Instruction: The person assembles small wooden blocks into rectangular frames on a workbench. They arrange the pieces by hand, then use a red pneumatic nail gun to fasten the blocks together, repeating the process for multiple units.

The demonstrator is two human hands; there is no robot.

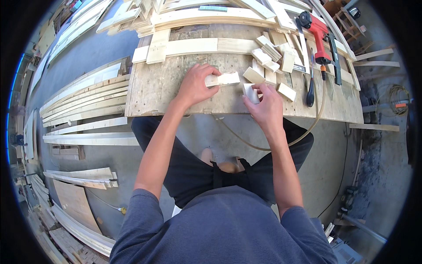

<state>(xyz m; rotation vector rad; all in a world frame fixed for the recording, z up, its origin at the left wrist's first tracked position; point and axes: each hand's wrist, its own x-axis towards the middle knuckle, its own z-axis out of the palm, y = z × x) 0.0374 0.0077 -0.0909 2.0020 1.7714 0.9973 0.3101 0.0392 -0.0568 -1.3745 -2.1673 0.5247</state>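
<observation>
Your left hand covers one end of a short pale wood block, so you cannot see how far that block runs under your fingers; only its squared free end shows, pointing toward your right. The hand is closed over it, pressing it flat on the worktop. Your right hand grips a second small block, held upright between thumb and fingers; its lower part is hidden in your grasp and only the pale upper face shows. The two blocks sit near each other but apart, with bare board between them.

Both pieces are light, raw softwood, sawn square with clean edges. The worktop is a worn plywood sheet, stained and scuffed, resting low in front of your knees.

Just beyond your right hand lies a loose heap of similar offcut blocks, jumbled at angles. To their right a red power tool lies with a tan hose that curves off the worktop edge and passes behind your right forearm. A dark-handled screwdriver lies beside it. Long curved wood strips are stacked on the floor at your left, bent further by the lens.
</observation>
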